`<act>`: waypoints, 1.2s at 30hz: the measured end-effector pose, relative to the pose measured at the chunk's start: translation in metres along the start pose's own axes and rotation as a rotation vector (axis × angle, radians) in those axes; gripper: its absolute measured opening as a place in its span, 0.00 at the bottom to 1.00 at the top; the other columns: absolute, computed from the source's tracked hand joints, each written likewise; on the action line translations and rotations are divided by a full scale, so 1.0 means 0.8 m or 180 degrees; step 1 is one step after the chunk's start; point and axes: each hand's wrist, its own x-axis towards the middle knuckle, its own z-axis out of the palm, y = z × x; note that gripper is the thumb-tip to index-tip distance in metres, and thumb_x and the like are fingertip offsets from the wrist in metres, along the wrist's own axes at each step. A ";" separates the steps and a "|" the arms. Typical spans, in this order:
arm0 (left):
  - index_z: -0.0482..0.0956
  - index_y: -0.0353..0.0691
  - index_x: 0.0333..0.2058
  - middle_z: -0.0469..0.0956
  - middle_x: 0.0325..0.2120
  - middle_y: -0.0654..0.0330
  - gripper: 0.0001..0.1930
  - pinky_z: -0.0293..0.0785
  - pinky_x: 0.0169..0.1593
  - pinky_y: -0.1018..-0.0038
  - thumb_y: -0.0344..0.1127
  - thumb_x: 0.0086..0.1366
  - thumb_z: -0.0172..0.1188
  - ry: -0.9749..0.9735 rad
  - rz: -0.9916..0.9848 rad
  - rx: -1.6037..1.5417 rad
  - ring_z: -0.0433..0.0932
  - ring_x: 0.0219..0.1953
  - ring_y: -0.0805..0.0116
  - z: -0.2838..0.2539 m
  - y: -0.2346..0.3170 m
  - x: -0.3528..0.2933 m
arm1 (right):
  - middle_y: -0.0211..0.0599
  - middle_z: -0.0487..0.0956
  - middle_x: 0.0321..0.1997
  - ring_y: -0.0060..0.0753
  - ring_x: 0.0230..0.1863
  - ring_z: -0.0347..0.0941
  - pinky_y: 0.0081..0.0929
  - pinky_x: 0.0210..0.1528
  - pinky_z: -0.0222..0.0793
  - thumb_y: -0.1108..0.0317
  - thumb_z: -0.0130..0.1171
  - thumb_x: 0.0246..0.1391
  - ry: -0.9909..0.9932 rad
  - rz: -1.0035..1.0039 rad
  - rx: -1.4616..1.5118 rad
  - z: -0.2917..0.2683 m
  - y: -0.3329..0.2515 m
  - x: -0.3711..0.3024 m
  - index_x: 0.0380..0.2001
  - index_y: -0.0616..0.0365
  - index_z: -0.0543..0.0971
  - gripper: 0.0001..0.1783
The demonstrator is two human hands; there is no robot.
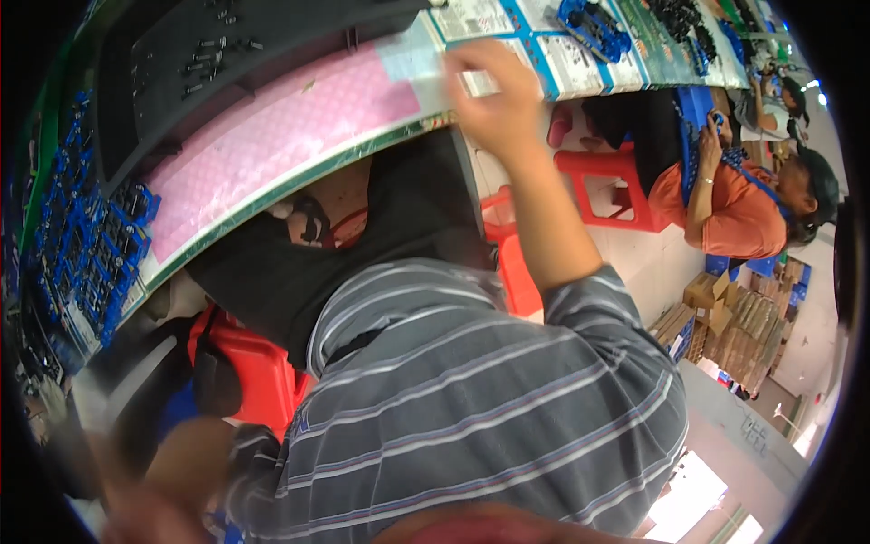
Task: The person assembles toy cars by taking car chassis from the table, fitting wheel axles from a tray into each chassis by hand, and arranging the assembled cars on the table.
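My right arm reaches forward past the near edge of the worktable (299,172). My right hand (507,104) hovers by that edge, with fingers bent and blurred by motion. Nothing held in it can be made out. The hand is nearest to the printed white and blue sheets (571,68) on the tabletop. At the lower left my left hand (145,503) is heavily smeared, close to my striped shirt. Its fingers and anything in them cannot be made out.
A black tray (263,86) with several dark screw-like pieces lies on pink padding (317,113). Many blue and black parts (82,227) crowd the left end; a blue part (594,32) lies far right. Red stools (607,190), a seated co-worker (739,199) and stacked cartons (743,317) are around.
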 end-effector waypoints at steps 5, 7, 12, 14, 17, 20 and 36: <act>0.73 0.24 0.50 0.74 0.42 0.49 0.22 0.69 0.43 0.72 0.37 0.64 0.52 0.1127 -0.3738 -0.0202 0.72 0.37 0.65 0.061 -0.082 -0.199 | 0.47 0.78 0.46 0.46 0.43 0.77 0.36 0.45 0.74 0.69 0.68 0.47 0.0246 0.1028 -0.2271 -0.146 0.135 -0.004 0.39 0.60 0.81 0.15; 0.72 0.26 0.52 0.75 0.40 0.55 0.22 0.66 0.39 0.76 0.39 0.66 0.54 0.1303 -0.4374 -0.0686 0.69 0.34 0.71 0.102 -0.087 -0.249 | 0.53 0.71 0.54 0.56 0.52 0.73 0.42 0.52 0.72 0.66 0.69 0.47 -0.0185 0.1071 -0.2900 -0.175 0.172 -0.014 0.45 0.61 0.81 0.21; 0.76 0.31 0.49 0.76 0.36 0.62 0.15 0.64 0.36 0.81 0.33 0.67 0.55 0.0367 -0.4456 -0.1530 0.69 0.32 0.78 0.194 -0.103 -0.242 | 0.53 0.75 0.48 0.55 0.47 0.74 0.41 0.48 0.72 0.67 0.69 0.47 -0.0196 0.1127 -0.2843 -0.194 0.202 -0.022 0.36 0.62 0.83 0.13; 0.76 0.32 0.48 0.75 0.36 0.63 0.13 0.67 0.39 0.82 0.31 0.67 0.55 0.0007 -0.4415 -0.1671 0.70 0.34 0.79 0.216 -0.107 -0.226 | 0.51 0.78 0.41 0.54 0.43 0.76 0.42 0.45 0.72 0.67 0.69 0.48 -0.0315 0.1376 -0.2844 -0.180 0.174 -0.014 0.33 0.61 0.84 0.11; 0.74 0.32 0.48 0.74 0.35 0.64 0.12 0.67 0.41 0.83 0.29 0.68 0.56 -0.0299 -0.4367 -0.2048 0.72 0.35 0.80 0.241 -0.110 -0.194 | 0.46 0.78 0.32 0.50 0.35 0.76 0.38 0.40 0.71 0.69 0.67 0.49 -0.0353 0.0987 -0.2327 -0.146 0.105 -0.011 0.32 0.61 0.82 0.08; 0.74 0.34 0.48 0.75 0.37 0.63 0.12 0.69 0.36 0.85 0.30 0.68 0.60 -0.0491 -0.4496 -0.2531 0.72 0.32 0.84 0.277 -0.123 -0.192 | 0.42 0.78 0.31 0.44 0.33 0.76 0.32 0.37 0.71 0.73 0.67 0.49 -0.0236 0.1232 -0.1484 -0.095 -0.013 -0.013 0.30 0.61 0.80 0.06; 0.74 0.37 0.43 0.79 0.30 0.60 0.15 0.72 0.25 0.81 0.39 0.65 0.64 0.1236 -0.4523 -0.3209 0.78 0.25 0.74 0.228 -0.201 -0.206 | 0.53 0.79 0.42 0.51 0.43 0.78 0.37 0.46 0.74 0.72 0.68 0.45 -0.2914 -0.0489 -0.0499 0.193 -0.054 0.205 0.41 0.64 0.81 0.17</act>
